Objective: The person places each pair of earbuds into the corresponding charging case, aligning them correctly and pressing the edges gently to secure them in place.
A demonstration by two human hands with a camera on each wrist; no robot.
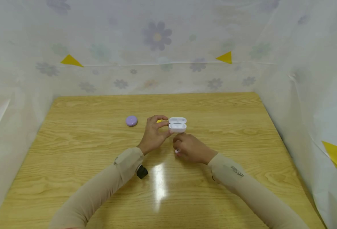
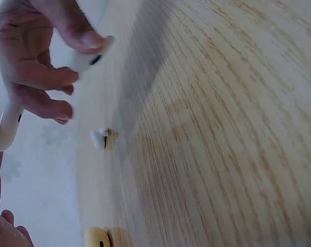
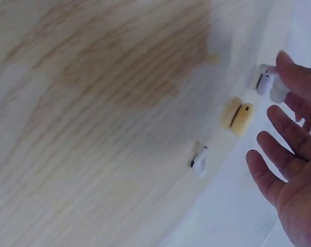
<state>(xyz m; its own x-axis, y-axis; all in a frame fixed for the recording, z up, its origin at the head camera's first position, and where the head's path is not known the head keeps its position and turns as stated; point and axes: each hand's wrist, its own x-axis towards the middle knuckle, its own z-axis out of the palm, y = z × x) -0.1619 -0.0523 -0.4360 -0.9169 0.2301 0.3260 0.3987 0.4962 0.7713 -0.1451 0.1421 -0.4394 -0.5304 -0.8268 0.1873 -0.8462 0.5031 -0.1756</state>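
My left hand [image 1: 154, 135] holds a white earbud case [image 1: 177, 128] by its left side, lid up, thumb low and fingers at the top. Just in front of the case, my right hand [image 1: 192, 148] pinches a white earbud [image 1: 177, 151]. That earbud [image 2: 88, 59] hangs over the table from thumb and fingertips in the left wrist view. A second white earbud [image 3: 199, 162] lies on the tabletop, and the case hides it in the head view. In the right wrist view, the other fingers [image 3: 286, 164] of my right hand spread apart.
A round purple case [image 1: 131, 121] lies on the wooden table [image 1: 85, 140] left of my left hand. Behind that hand's fingers is a small yellow object [image 3: 241, 119] with a dark slot. Flower-printed white sheets [image 1: 157, 74] stand along the back and sides.
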